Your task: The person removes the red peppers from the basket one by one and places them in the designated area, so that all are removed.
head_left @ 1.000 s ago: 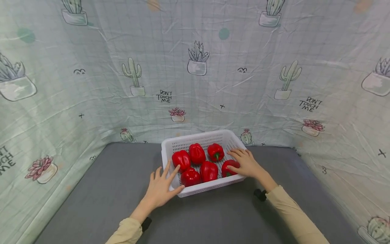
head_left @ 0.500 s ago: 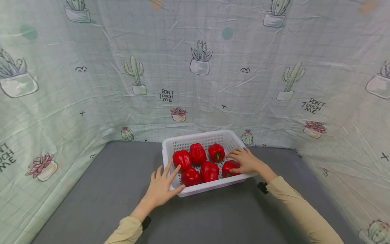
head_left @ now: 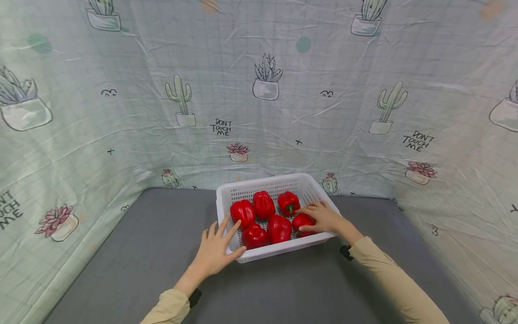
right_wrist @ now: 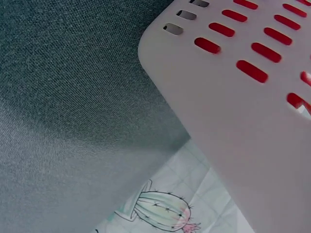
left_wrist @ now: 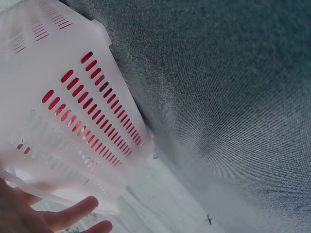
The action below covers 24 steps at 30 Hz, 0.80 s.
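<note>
Near the far edge of the desk (head_left: 137, 261), the left hand (head_left: 215, 249) spreads its fingers wide at one white basket's (head_left: 279, 247) near-left corner, while the right hand (head_left: 328, 219) curls its fingers around the near-right pepper (head_left: 300, 221), one of six red ones inside.

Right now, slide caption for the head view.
Right hand grips one of six red bell peppers in white basket; left hand at rim.

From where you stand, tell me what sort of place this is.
Probably a makeshift work booth: a cactus-print cloth hangs round the back and both sides of a gray surface bearing a white basket of red peppers.
</note>
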### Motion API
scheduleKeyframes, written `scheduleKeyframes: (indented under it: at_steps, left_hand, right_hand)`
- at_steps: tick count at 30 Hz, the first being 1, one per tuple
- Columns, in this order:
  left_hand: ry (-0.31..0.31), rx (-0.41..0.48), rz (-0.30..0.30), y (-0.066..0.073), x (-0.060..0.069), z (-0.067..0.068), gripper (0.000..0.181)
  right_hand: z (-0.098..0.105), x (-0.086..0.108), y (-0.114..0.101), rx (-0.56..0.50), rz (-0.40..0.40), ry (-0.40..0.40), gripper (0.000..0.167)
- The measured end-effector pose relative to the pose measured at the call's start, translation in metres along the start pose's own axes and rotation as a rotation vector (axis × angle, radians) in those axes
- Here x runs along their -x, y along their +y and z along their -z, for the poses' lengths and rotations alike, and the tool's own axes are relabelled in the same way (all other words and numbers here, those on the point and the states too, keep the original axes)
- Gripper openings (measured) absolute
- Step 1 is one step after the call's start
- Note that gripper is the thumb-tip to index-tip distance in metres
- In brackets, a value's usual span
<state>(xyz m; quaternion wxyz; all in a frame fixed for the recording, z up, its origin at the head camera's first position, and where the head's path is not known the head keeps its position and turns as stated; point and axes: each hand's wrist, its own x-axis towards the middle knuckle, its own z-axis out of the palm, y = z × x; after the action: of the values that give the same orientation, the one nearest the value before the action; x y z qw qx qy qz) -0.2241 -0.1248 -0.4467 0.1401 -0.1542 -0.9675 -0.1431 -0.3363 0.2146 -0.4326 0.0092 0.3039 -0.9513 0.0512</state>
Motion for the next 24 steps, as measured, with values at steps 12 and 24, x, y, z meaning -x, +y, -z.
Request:
scheduleKeyframes:
  at_steps: [12, 24]
  left_hand:
    - [0.012, -0.004, -0.008, -0.0019, 0.0001, -0.0015, 0.068]
    - [0.016, -0.008, -0.004, -0.0018, 0.0002, -0.0044, 0.069]
  right_hand:
    - [-0.0022, -0.0025, -0.0008, -0.015, -0.016, -0.013, 0.068]
    - [-0.0026, -0.001, -0.0045, -0.038, -0.039, 0.068, 0.068]
